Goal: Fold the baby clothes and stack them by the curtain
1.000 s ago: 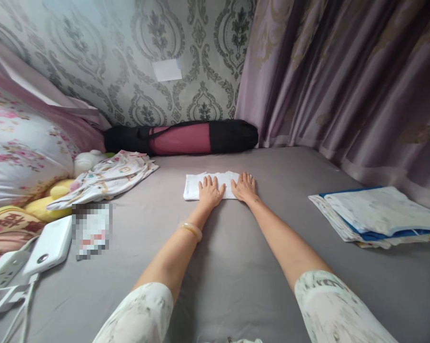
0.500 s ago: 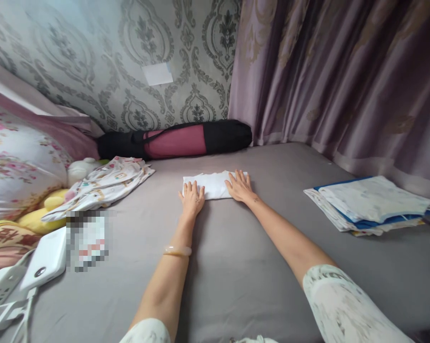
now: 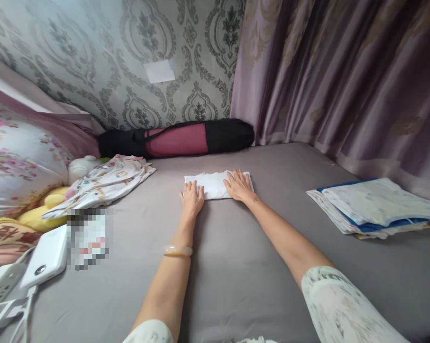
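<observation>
A white folded cloth [image 3: 215,185], perhaps a garment, lies as a flat narrow strip on the grey bed sheet [image 3: 236,267]. On its left end rests my left hand [image 3: 192,196], palm down with fingers spread; a pale bangle [image 3: 178,250] circles that forearm. My right hand [image 3: 239,185] lies flat over the right part of the cloth, its fingers apart. Neither hand grips the cloth; both press on it from above. The cloth under the palms is hidden.
A stack of folded clothes [image 3: 375,205] lies at right. Patterned clothing [image 3: 111,183] is heaped at left beside a yellow plush toy [image 3: 39,217]. Nearer are a white power bank [image 3: 46,255] and a power strip [image 3: 4,286]. A long black-and-red bag [image 3: 177,139] lies along the wall.
My hands stay flat on the white cloth, with at most a slight shift of the right hand. The whole view has moved a little.
</observation>
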The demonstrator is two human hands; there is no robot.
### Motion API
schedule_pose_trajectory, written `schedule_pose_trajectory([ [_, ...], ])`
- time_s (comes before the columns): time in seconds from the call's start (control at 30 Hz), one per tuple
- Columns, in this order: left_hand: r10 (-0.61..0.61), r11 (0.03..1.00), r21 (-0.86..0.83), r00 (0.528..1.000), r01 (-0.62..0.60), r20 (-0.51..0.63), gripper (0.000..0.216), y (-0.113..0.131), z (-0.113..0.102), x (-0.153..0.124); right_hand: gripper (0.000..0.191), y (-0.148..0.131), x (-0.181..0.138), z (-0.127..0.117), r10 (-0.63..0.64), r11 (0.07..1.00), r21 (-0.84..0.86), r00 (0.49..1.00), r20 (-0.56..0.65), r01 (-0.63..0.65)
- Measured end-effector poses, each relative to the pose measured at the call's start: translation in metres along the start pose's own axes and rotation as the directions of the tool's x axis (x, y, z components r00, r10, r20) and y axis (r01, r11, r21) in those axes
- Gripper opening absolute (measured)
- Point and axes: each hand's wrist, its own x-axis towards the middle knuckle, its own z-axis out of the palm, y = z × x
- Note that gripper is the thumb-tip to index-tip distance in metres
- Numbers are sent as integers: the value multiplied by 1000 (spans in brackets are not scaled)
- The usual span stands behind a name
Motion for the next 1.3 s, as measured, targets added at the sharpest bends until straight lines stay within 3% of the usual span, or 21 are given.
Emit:
schedule_pose_trajectory([
  [0.1, -1, 1000, -7, 1000, 1, -19, 50, -1, 1, 1, 62, -12, 1, 1, -56, 998, 35, 998, 16, 55],
  [0.33, -31, 999, -26, 999, 31, -6, 46, -2, -1, 3, 59, -15, 2, 16, -56, 998, 19, 998, 35, 55],
  [0.67, -33, 997, -67, 999, 33, -11, 45, -3, -3, 4, 61, -33, 6, -1, -80, 997, 19, 995, 58, 79],
  [1.0, -45, 992, -116, 999, 42, -24, 43, -5, -5, 6, 56, -42, 7, 16, -143, 990, 23, 989, 29, 142],
  [1.3, -38, 988, -154, 998, 29, -57, 42, -6, -4, 9, 57, -59, 12, 4, -139, 990, 23, 989, 43, 138],
])
